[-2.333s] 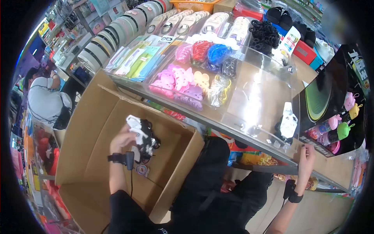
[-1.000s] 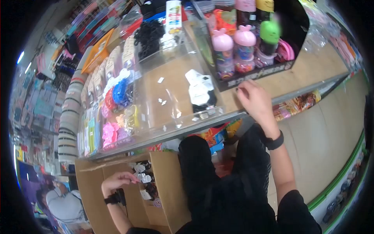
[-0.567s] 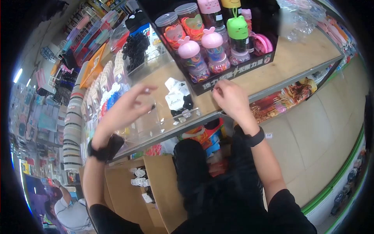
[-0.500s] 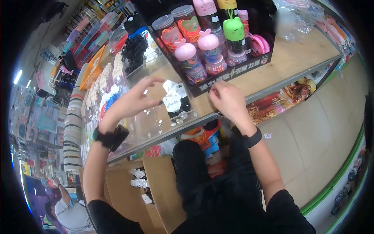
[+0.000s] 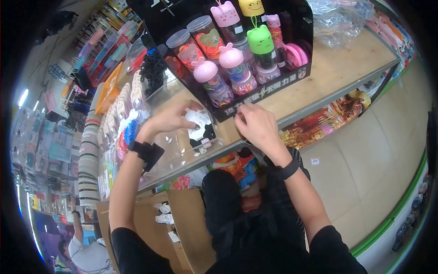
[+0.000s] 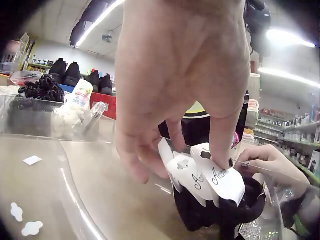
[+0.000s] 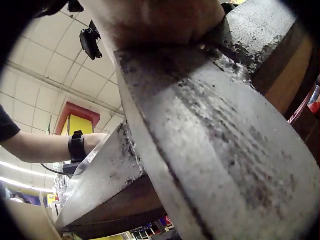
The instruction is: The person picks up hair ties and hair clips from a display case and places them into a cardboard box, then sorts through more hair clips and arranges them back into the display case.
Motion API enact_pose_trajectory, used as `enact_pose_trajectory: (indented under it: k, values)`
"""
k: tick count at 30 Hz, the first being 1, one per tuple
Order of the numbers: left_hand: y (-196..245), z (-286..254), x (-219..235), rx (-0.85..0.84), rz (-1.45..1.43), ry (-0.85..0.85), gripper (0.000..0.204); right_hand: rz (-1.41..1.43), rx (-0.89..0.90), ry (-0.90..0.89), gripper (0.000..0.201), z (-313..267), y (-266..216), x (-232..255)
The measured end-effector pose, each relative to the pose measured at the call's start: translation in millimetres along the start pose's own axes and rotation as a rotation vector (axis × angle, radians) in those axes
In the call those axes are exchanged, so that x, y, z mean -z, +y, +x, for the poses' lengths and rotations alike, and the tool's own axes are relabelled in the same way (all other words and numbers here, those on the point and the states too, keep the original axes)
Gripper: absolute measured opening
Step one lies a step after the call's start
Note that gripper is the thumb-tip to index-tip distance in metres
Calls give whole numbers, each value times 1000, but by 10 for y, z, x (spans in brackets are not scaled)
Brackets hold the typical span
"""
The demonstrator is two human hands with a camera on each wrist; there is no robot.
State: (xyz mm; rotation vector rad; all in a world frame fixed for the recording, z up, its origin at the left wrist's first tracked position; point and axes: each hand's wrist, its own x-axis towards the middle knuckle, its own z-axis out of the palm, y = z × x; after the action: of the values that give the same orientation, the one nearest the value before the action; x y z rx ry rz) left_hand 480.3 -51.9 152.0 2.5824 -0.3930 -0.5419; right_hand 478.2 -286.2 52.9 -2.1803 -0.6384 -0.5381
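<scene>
My left hand (image 5: 171, 119) is at a stack of white cards (image 5: 199, 126) with black hair ties, at the right end of a clear plastic tray (image 5: 171, 157). Seen from the left wrist, the thumb and fingers of that hand (image 6: 182, 65) pinch the white cards (image 6: 200, 175) from either side; black ties (image 6: 200, 212) hang below. My right hand (image 5: 260, 130) rests loosely curled at the shelf's front edge, beside the black display box (image 5: 273, 84), holding nothing. In the right wrist view this hand (image 7: 160, 25) lies on the metal edge (image 7: 200, 125).
Jars (image 5: 212, 80) of colored bands fill the display box. Blue hair ties (image 5: 132, 130) and headbands (image 5: 89, 155) are at the left. Below the shelf stands a cardboard box (image 5: 189, 219) holding white-carded items (image 5: 164, 218). Small white scraps lie in the tray. A person (image 5: 89, 255) is lower left.
My left hand has left the cardboard box, come up over the tray and closed on the carded hair ties. My right hand stays at the shelf edge while the head view has shifted.
</scene>
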Motion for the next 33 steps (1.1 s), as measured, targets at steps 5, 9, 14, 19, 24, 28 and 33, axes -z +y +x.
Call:
enact_pose_trajectory:
  k: [5, 9, 14, 19, 24, 28, 33]
  values:
    - [36, 4, -74, 8, 53, 96, 48, 2, -6, -2, 15, -6, -2, -9]
    - [44, 44, -100, 11, -50, -6, 46, 1, 9, 2, 15, -5, -2, 4]
    - [25, 9, -142, 76, -174, 8, 37, 29, -9, -18, 14, -1, 2, 10]
    - [24, -199, -95, 19, -82, 282, 26, 49, -44, -48, 14, 9, -7, 10]
    - [144, -824, 56, -33, -33, 646, 19, 59, -72, -43, 14, 13, -31, 25]
    - [133, -1630, 38, 7, -366, 774, 21, 78, -62, -36, 14, 12, -9, -9]
    - [-138, -2876, -495, 64, -763, 760, 34, 123, -86, -102, 18, -3, 9, -50]
